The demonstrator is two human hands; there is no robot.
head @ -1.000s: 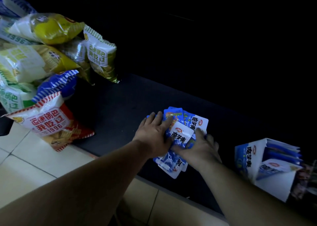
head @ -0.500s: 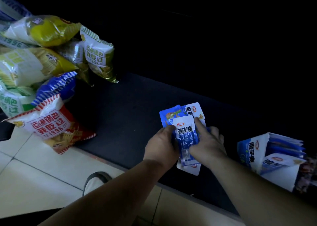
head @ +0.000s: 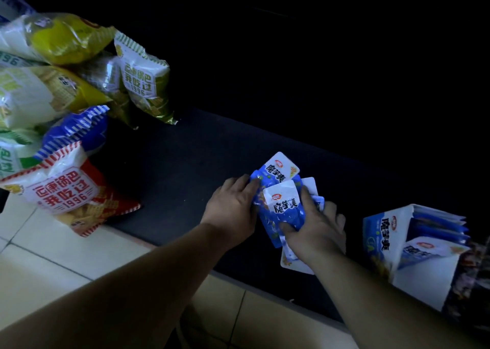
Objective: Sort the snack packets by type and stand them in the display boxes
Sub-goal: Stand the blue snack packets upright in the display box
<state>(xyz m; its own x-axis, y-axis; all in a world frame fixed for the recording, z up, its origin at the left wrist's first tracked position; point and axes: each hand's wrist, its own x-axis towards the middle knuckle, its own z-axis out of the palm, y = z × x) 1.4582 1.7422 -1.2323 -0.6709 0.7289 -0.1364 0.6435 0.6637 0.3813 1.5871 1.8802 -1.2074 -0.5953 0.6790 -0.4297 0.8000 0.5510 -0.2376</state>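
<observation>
A bundle of small blue and white snack packets (head: pixel 282 202) sits between my hands on the dark surface (head: pixel 185 168). My left hand (head: pixel 233 208) holds the bundle's left side with fingers curled on it. My right hand (head: pixel 315 226) grips the right side, thumb on the front packet. A blue and white display box (head: pixel 384 232) stands to the right, holding several of the same packets upright.
Large crisp bags lie piled at the left: a red one (head: pixel 71 194), a blue one (head: pixel 77 133), yellow ones (head: pixel 63 38) and a green-striped one (head: pixel 143 78). Pale floor tiles (head: pixel 53 253) run along the near edge. The background is dark.
My hands gathered the spread packets into one bundle and lifted it slightly upright; the left hand went from lying flat on them to holding their side.
</observation>
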